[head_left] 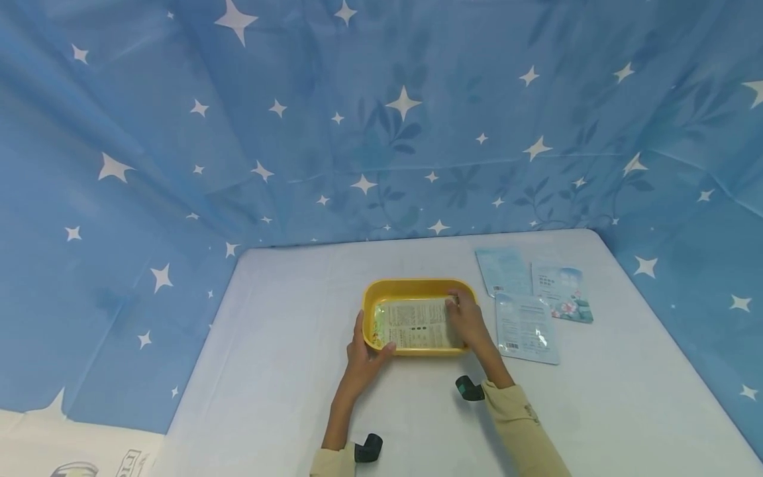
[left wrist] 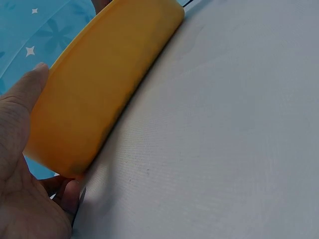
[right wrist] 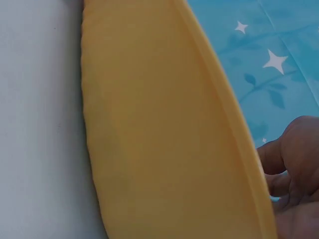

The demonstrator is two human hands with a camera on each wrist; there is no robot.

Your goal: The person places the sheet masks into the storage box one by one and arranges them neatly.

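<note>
A yellow plastic tray (head_left: 417,352) with raised walls stands on the white table. In it lies a flat printed sachet (head_left: 411,324), pale green-yellow with small text. My left hand (head_left: 360,364) grips the tray's near left corner, thumb at the near wall and fingers along the left side; the left wrist view shows the thumb at the rim and other fingers round the corner. Over the tray's right end, my right hand (head_left: 467,321) pinches the sachet near its far right corner. Behind the rim in the right wrist view, its fingertips (right wrist: 271,157) are partly hidden.
Three flat sachets lie right of the tray: a light blue one (head_left: 503,271) at the back, a flowered one (head_left: 563,291) farther right and a silvery-blue one (head_left: 526,329) in front. Blue star-patterned cloth (head_left: 322,132) hangs behind the white table (head_left: 280,318).
</note>
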